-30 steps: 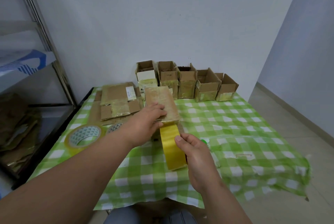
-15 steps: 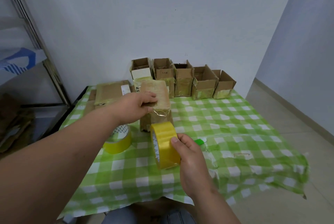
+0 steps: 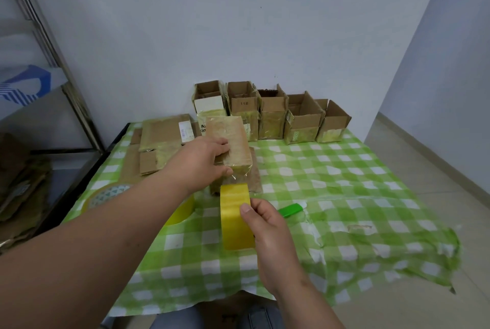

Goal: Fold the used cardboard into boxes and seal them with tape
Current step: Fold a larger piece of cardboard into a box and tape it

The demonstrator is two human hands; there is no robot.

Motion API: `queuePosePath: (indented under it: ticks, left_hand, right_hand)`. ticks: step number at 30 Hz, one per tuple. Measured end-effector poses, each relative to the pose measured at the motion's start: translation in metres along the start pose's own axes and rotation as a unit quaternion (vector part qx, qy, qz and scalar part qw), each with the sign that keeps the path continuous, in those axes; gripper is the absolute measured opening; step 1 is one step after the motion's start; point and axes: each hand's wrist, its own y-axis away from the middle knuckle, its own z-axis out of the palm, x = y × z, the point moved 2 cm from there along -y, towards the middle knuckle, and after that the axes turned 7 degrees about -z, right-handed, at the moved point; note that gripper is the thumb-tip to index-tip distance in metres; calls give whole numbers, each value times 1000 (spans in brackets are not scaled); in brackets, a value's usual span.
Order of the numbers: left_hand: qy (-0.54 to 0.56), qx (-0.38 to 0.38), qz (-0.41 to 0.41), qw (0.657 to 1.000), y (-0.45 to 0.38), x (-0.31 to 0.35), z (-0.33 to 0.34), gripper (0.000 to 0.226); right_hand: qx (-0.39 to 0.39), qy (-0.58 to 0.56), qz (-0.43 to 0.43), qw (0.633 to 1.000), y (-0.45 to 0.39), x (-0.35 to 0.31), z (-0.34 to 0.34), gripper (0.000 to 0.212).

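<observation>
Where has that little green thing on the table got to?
In the head view, the green thing lies on the checked tablecloth, just right of the right hand that grips the yellow tape roll, nearer than the row of boxes.

Second open brown cardboard box from the left in the back row (image 3: 241, 106) carries a faint stamped "11" plus one unclear character on its front flap. White-fronted cardboard box at the row's left end (image 3: 209, 106) shows cut-off black letters "A" and "kin" low down. White sticker on the flattened brown cardboard sheet (image 3: 184, 131): print too small to read.
</observation>
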Motion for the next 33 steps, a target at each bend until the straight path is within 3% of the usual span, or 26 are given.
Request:
queuePosePath:
  ticks: [3,7,11,15,20,24,27,30,33]
  left_hand:
    - [90,22,-31,995,5,-7,2,62]
    - [227,40,-66,971,13,-18,12,48]
    - [210,80,-66,972,17,-16,17,38]
    - [192,144,-173,955,30,-9,14,40]
    - [306,111,-261,909,46,-4,22,34]
    - [438,98,-261,855,54,-1,27,26]
    - [479,66,-255,837,61,3,29,22]
    - [501,9,-258,826,69,5,32,35]
    - [553,-33,-273,786,72,7,36,45]
  right_hand:
    - [-5,-12,11,1000,0,-1,-2,10]
    - [-5,-20,16,1000,0,0,-7,25]
    - [-22,-25,17,999,-2,-1,-11,26]
    - [-42,-17,14,999,-2,-4,-15,21]
    - [-58,-12,12,998,1,-4,-19,11]
    - [-76,0,17,997,1,-6,-22,19]
    - [-90,23,15,996,0,-8,-25,13]
    - [-104,45,15,994,-1,-8,-28,19]
    - [-132,71,20,988,0,-9,-33,22]
